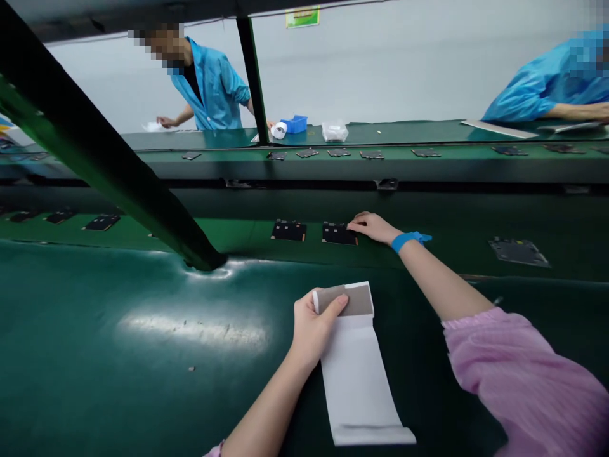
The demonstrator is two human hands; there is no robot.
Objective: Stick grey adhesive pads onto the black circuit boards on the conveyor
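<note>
In the head view, the left hand [314, 327] grips a white backing strip [356, 377] with a grey patch [360, 301] under its thumb, while the right hand [375, 228] touches the corner of a black board [337, 235] on the green belt [248, 240], though I cannot tell whether its fingertips pinch it. The step seems to be work at that corner, the next move calling for a light touch. The wall sign [303, 17] is cut off and unreadable.

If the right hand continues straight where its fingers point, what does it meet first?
The right hand would probably meet the black circuit board at its fingertips; exact contact is unclear.
</note>
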